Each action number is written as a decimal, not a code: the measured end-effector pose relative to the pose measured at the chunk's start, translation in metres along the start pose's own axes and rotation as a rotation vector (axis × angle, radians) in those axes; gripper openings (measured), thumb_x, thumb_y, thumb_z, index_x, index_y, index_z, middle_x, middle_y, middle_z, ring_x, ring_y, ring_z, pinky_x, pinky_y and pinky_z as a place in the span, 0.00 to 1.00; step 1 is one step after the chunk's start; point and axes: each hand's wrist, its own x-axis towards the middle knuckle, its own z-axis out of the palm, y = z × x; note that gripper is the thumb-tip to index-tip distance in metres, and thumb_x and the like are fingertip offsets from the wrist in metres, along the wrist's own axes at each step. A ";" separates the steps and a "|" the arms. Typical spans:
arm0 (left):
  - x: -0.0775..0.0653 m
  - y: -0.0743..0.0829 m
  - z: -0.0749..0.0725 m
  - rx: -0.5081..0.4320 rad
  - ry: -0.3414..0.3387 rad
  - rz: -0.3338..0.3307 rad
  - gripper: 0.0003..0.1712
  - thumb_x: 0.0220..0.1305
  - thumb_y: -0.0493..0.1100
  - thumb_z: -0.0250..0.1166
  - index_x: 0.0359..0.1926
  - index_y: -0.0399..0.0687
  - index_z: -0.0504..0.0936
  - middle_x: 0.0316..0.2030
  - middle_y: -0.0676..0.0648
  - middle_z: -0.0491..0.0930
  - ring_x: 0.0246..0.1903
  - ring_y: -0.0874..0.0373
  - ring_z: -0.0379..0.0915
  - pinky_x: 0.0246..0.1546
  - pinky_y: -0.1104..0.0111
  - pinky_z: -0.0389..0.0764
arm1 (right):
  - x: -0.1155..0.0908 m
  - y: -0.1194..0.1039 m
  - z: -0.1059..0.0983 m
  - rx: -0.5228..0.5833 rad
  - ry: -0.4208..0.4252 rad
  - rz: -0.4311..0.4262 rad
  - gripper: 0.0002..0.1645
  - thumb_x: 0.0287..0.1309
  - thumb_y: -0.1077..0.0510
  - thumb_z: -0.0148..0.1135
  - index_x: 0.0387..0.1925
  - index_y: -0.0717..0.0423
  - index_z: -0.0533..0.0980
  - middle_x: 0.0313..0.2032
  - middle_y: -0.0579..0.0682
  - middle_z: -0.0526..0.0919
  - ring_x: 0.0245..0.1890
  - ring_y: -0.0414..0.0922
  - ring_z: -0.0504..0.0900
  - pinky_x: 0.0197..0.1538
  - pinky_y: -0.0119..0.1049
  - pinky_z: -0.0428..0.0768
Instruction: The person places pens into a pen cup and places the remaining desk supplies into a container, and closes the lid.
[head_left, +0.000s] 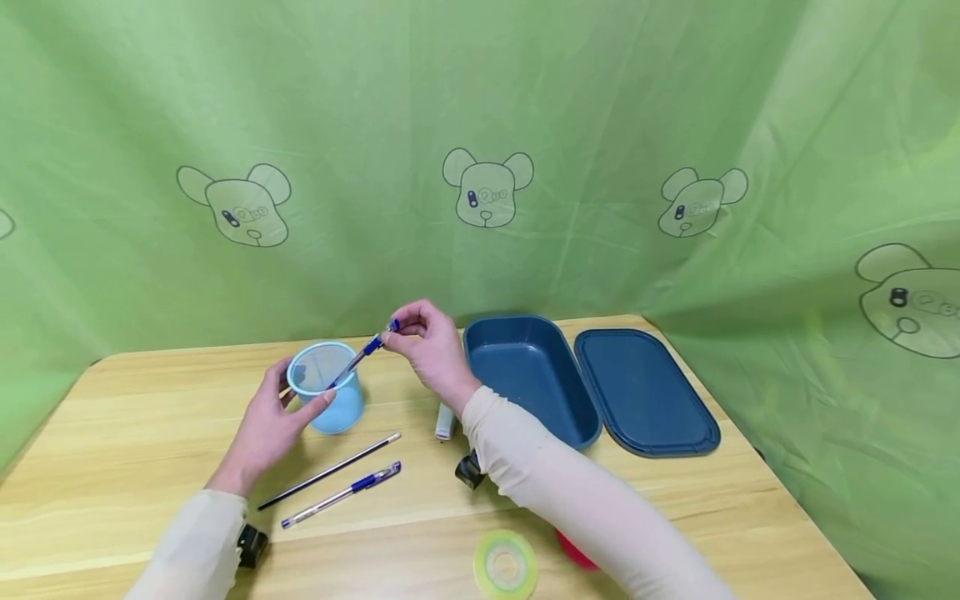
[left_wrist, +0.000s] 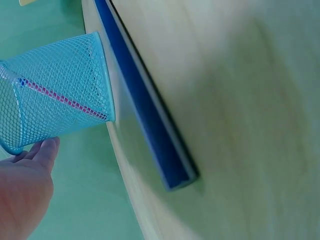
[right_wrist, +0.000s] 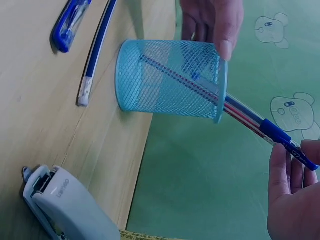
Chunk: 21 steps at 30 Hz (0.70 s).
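Note:
A light blue mesh pen cup (head_left: pixel 337 414) stands upright on the table. My left hand (head_left: pixel 272 429) grips it near the rim, thumb on the near side and fingers round the far side. At its right, my right hand (head_left: pixel 433 346) pinches the upper end of a blue pen (head_left: pixel 362 355) between thumb and fingertips. That pen slants down over the rim, its lower part inside the cup, visible through the mesh in the right wrist view. A striped pencil (right_wrist: pixel 95 55) and a second blue pen (head_left: pixel 341 496) lie side by side in front of the cup.
Beyond my right forearm are a dark blue tray (head_left: pixel 525 367) and its flat lid (head_left: pixel 648 392). A pale stapler (right_wrist: pixel 80 200) lies left of the tray, partly hidden. Near the front are a yellow-green tape roll (head_left: pixel 486 567) and a red object under my right sleeve. Green curtain (head_left: pixel 375 267) encloses the table.

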 end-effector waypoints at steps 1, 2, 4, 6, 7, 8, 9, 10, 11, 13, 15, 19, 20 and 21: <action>0.000 0.000 0.000 -0.001 0.001 -0.001 0.57 0.61 0.57 0.69 0.74 0.32 0.45 0.68 0.29 0.56 0.68 0.35 0.52 0.69 0.46 0.54 | 0.000 0.001 0.001 -0.015 -0.002 0.004 0.14 0.53 0.71 0.69 0.40 0.62 0.75 0.36 0.51 0.80 0.38 0.44 0.80 0.38 0.31 0.81; 0.000 0.000 0.000 -0.001 0.002 -0.001 0.57 0.61 0.57 0.69 0.74 0.32 0.45 0.68 0.29 0.56 0.68 0.36 0.51 0.69 0.46 0.54 | 0.001 0.002 0.002 -0.027 -0.004 0.009 0.14 0.53 0.71 0.69 0.40 0.61 0.75 0.35 0.50 0.80 0.38 0.44 0.80 0.38 0.31 0.81; 0.000 0.000 0.000 -0.003 0.004 0.000 0.57 0.61 0.56 0.69 0.74 0.32 0.45 0.68 0.29 0.56 0.69 0.36 0.51 0.70 0.46 0.53 | 0.001 0.005 0.003 -0.041 -0.009 0.024 0.14 0.53 0.70 0.70 0.39 0.60 0.75 0.35 0.50 0.80 0.38 0.44 0.81 0.39 0.32 0.81; 0.000 -0.001 0.000 -0.007 0.001 0.001 0.57 0.61 0.56 0.69 0.74 0.32 0.45 0.68 0.29 0.56 0.69 0.36 0.51 0.70 0.46 0.53 | 0.001 0.007 0.004 -0.046 -0.011 0.035 0.14 0.53 0.70 0.70 0.39 0.60 0.75 0.35 0.50 0.80 0.38 0.44 0.81 0.39 0.32 0.81; 0.000 -0.001 -0.001 -0.009 -0.001 0.001 0.57 0.61 0.56 0.69 0.74 0.32 0.45 0.68 0.29 0.56 0.69 0.36 0.51 0.70 0.46 0.53 | 0.001 0.008 0.005 -0.048 -0.012 0.038 0.14 0.53 0.70 0.70 0.39 0.60 0.75 0.35 0.50 0.80 0.38 0.44 0.81 0.39 0.32 0.81; 0.000 -0.001 -0.001 -0.011 -0.003 0.000 0.57 0.61 0.56 0.69 0.74 0.33 0.45 0.68 0.29 0.56 0.69 0.36 0.50 0.70 0.46 0.53 | 0.000 0.009 0.006 -0.048 -0.013 0.041 0.14 0.53 0.70 0.70 0.39 0.60 0.75 0.35 0.50 0.80 0.38 0.44 0.81 0.39 0.32 0.81; 0.000 -0.001 -0.001 -0.014 -0.004 -0.002 0.57 0.61 0.56 0.69 0.74 0.33 0.45 0.68 0.29 0.56 0.69 0.36 0.50 0.70 0.46 0.53 | 0.000 0.010 0.007 -0.053 -0.014 0.044 0.14 0.53 0.70 0.70 0.38 0.60 0.75 0.35 0.50 0.80 0.38 0.44 0.81 0.39 0.32 0.81; 0.000 -0.001 -0.001 -0.016 -0.006 -0.004 0.57 0.61 0.56 0.70 0.74 0.33 0.45 0.68 0.29 0.56 0.69 0.36 0.50 0.70 0.46 0.53 | 0.000 0.011 0.009 -0.055 -0.015 0.044 0.13 0.53 0.70 0.70 0.38 0.60 0.75 0.35 0.50 0.80 0.38 0.44 0.81 0.39 0.32 0.81; -0.001 -0.001 -0.001 -0.017 -0.007 -0.005 0.57 0.61 0.56 0.70 0.74 0.33 0.45 0.68 0.29 0.56 0.69 0.36 0.51 0.70 0.46 0.53 | 0.000 0.011 0.010 -0.060 -0.017 0.045 0.13 0.53 0.70 0.70 0.38 0.60 0.75 0.34 0.50 0.80 0.37 0.44 0.81 0.38 0.32 0.81; -0.001 -0.002 -0.001 -0.019 -0.006 -0.008 0.57 0.61 0.56 0.70 0.74 0.33 0.45 0.68 0.29 0.56 0.69 0.36 0.51 0.70 0.46 0.53 | 0.000 0.013 0.012 -0.066 -0.024 0.049 0.13 0.52 0.70 0.70 0.38 0.61 0.75 0.34 0.50 0.81 0.37 0.44 0.81 0.38 0.32 0.81; -0.001 -0.003 -0.001 -0.017 0.000 -0.010 0.57 0.61 0.56 0.70 0.74 0.33 0.45 0.68 0.29 0.56 0.69 0.36 0.51 0.70 0.47 0.53 | 0.000 0.014 0.014 -0.073 -0.035 0.054 0.13 0.52 0.70 0.70 0.38 0.61 0.75 0.34 0.49 0.81 0.36 0.44 0.81 0.39 0.32 0.82; 0.000 -0.004 0.000 -0.014 0.007 -0.008 0.58 0.61 0.56 0.70 0.74 0.32 0.44 0.68 0.29 0.56 0.69 0.36 0.51 0.70 0.47 0.54 | 0.001 0.016 0.016 -0.062 -0.052 0.061 0.15 0.52 0.71 0.70 0.41 0.62 0.75 0.35 0.49 0.81 0.36 0.43 0.81 0.41 0.33 0.82; 0.000 -0.004 0.000 -0.015 0.007 -0.008 0.58 0.61 0.56 0.70 0.74 0.32 0.44 0.68 0.29 0.56 0.69 0.36 0.50 0.70 0.48 0.54 | 0.001 0.016 0.016 -0.056 -0.052 0.063 0.15 0.52 0.71 0.70 0.42 0.62 0.75 0.35 0.50 0.81 0.36 0.43 0.81 0.41 0.33 0.83; 0.000 -0.004 0.000 -0.016 0.006 -0.008 0.58 0.61 0.56 0.70 0.74 0.33 0.44 0.69 0.29 0.56 0.69 0.36 0.50 0.70 0.48 0.54 | 0.001 0.017 0.016 -0.049 -0.051 0.063 0.16 0.52 0.71 0.69 0.42 0.62 0.75 0.36 0.50 0.81 0.37 0.43 0.81 0.41 0.33 0.83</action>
